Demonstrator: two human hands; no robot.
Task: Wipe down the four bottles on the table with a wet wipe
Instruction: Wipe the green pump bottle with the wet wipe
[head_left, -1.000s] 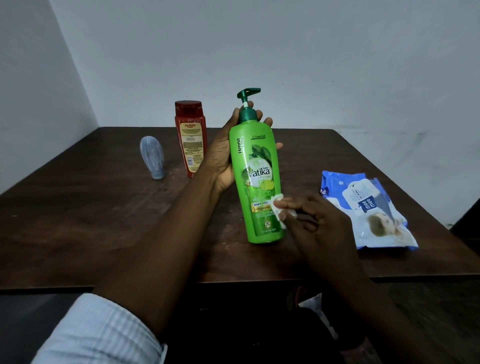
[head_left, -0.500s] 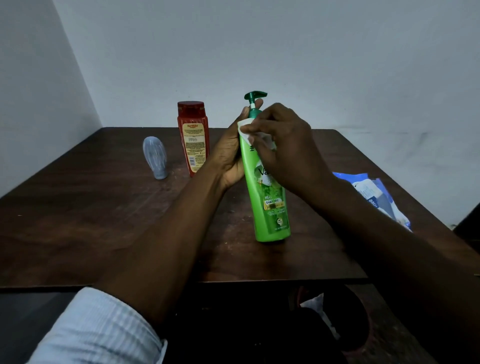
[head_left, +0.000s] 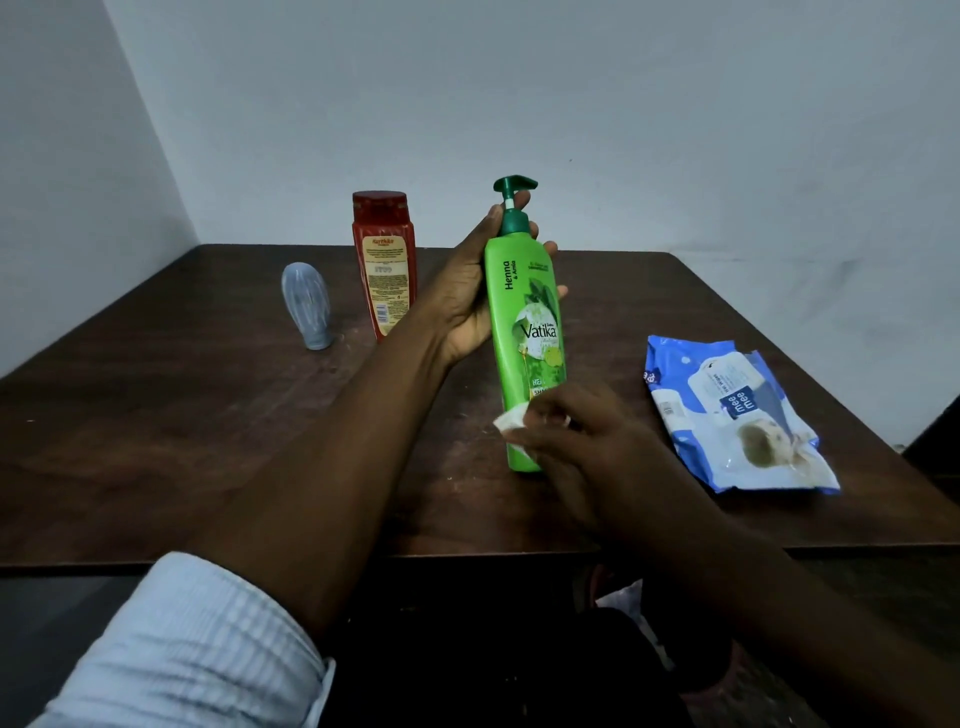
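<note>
Gripping the green bottle (head_left: 524, 322) round its upper half, the left hand (head_left: 467, 291) has its fingers curled behind it, their tips showing past the right edge, and the thumb up by the neck on the left. This bottle is near the middle of the table (head_left: 208, 415), pump up, label to the camera, its top leaning slightly left; whether its base rests on the wood I cannot tell, as the right hand (head_left: 587, 447) covers part of it. That hand is at the bottle's lower front, fingers bent and bunched together, pinching a white wipe (head_left: 511, 423) against the plastic, one corner sticking out leftward. Behind to the left a red bottle (head_left: 384, 265) stands upright, a small grey-blue bottle (head_left: 306, 306) near it, further left. A blue-and-white pack (head_left: 732, 421) lies flat to the right, apart from both hands. A pale sleeve (head_left: 197, 644) covers the left arm near the elbow.
</note>
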